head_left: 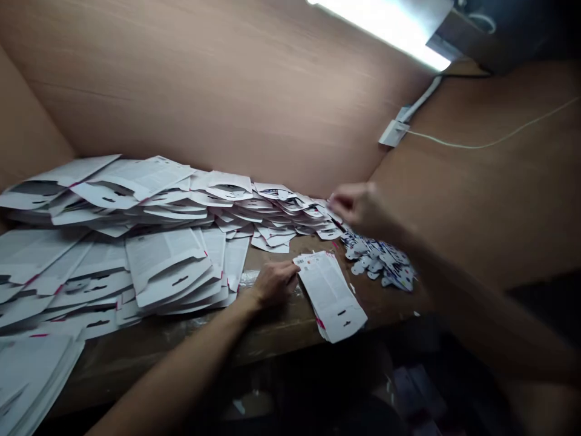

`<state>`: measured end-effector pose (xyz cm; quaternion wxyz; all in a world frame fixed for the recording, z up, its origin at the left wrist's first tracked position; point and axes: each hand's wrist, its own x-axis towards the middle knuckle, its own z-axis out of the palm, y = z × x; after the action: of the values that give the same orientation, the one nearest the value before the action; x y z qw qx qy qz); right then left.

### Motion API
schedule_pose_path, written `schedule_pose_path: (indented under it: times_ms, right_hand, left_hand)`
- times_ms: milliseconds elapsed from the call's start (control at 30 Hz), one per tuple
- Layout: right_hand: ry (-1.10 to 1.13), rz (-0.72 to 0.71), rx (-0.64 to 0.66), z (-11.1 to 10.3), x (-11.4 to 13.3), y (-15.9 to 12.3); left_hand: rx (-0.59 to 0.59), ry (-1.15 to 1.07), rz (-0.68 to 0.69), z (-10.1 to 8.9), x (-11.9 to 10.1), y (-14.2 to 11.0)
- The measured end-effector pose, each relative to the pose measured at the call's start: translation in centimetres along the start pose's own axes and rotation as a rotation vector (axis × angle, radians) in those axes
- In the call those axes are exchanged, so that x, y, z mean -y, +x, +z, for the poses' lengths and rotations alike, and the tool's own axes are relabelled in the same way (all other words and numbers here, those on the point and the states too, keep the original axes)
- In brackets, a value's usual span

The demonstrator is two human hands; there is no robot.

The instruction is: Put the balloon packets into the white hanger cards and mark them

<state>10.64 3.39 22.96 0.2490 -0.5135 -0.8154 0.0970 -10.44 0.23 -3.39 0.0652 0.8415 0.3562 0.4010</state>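
Note:
My left hand [276, 281] is closed, pinching the top left corner of a printed white cardboard sleeve [333, 297]. That sleeve lies on top of a small stack near the front edge of the table, its hang-hole flap toward me. My right hand [358, 209] is raised at the back right, smeared by motion, with its fingers curled inward. Whatever it may hold cannot be made out. Just below it lies a heap of small white flat pieces [379, 263] with rounded, holed tabs.
Piles of white sleeves [167, 260] cover the left and back of the table [267, 327]. Wooden panels [204, 91] rise behind and to the right. A bright tube light [385, 27] hangs overhead, with a white connector [394, 132] and thin cable on the right panel.

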Motion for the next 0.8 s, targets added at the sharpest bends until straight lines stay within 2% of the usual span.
schedule_pose_path:
  times_ms: [33, 67, 167, 233, 300, 400, 500, 567, 633, 733, 800]
  right_hand:
    - [-0.114, 0.019, 0.112, 2.5, -2.7, -4.4]
    - [-0.156, 0.101, 0.155, 4.8, -5.5, -8.5]
    - [-0.134, 0.456, 0.109, 10.3, -11.9, -18.1]
    - [-0.101, 0.576, 0.054, 12.5, -13.7, -21.9]
    - [-0.06, 0.613, 0.009, 13.8, -13.7, -23.8]
    - [-0.009, 0.623, -0.077, 14.9, -12.3, -24.8]
    - [0.11, 0.643, -0.306, 16.5, -10.9, -26.0]
    - [0.313, 0.716, -0.513, 17.8, -10.0, -27.3]
    - [0.635, 0.833, -0.633, 19.1, -9.2, -28.6]
    - [1.144, 0.955, -0.62, 19.9, -8.5, -29.7]
    - [1.312, 0.959, -0.634, 19.6, -8.5, -29.9]
  left_hand:
    - [0.017, -0.002, 0.016, 0.1, -0.5, 0.1]
    - [0.03, -0.013, 0.034, 0.2, -1.0, 0.3]
    - [0.101, -0.006, 0.027, 0.9, -2.1, 0.9]
    - [0.194, 0.058, -0.076, 1.6, -2.5, 1.2]
    - [0.327, 0.122, -0.174, 2.3, -2.8, 1.7]
    - [0.48, 0.168, -0.242, 3.0, -2.8, 3.0]
    - [0.534, 0.183, -0.334, 3.3, -2.6, 5.5]
    - [0.589, 0.19, -0.402, 3.5, -2.4, 7.5]
    - [0.644, 0.195, -0.452, 3.9, -2.4, 9.4]
    - [0.705, 0.195, -0.47, 4.7, -2.7, 11.0]
    - [0.727, 0.157, -0.448, 5.2, -3.3, 11.1]
